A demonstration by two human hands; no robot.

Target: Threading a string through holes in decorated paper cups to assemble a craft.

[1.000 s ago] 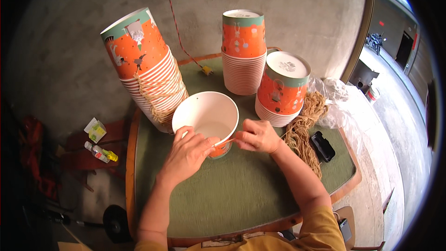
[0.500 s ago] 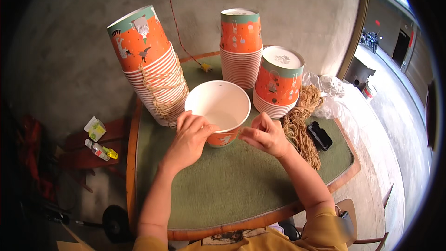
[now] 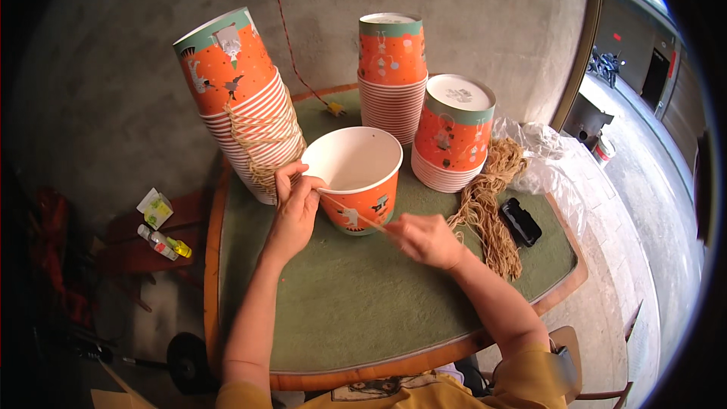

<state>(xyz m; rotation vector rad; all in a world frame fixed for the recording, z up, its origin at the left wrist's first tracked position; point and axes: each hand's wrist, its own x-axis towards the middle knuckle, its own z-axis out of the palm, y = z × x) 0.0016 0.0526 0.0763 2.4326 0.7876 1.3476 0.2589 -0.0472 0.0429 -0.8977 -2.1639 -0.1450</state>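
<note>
An orange paper bucket (image 3: 372, 207) with a white inside stands mouth up at the middle of the green-topped table. My left hand (image 3: 294, 216) is closed at the bucket's left rim, pinching a thin tan cord (image 3: 354, 214). Across the bucket's front the cord slants down to my right hand (image 3: 425, 241), whose fingers are closed on it and slightly blurred. Beyond my right hand lies a loose hank of tan cord (image 3: 496, 216). To the left leans a tall stack of nested, upside-down buckets (image 3: 250, 110) with cord strung down its side.
Two more upside-down bucket stacks, a taller one (image 3: 391, 68) and a shorter one (image 3: 453, 136), stand at the back. A black case (image 3: 520, 222) and crumpled clear plastic (image 3: 549, 155) lie at right. A plug on a red cable (image 3: 333, 109) rests near the wall. Bottles (image 3: 159, 242) stand on a low bench.
My right hand has moved down and slightly left, and the cord now shows stretched across the bucket's front. My left hand has shifted left along the rim; the bucket has shifted slightly and shows more of its front.
</note>
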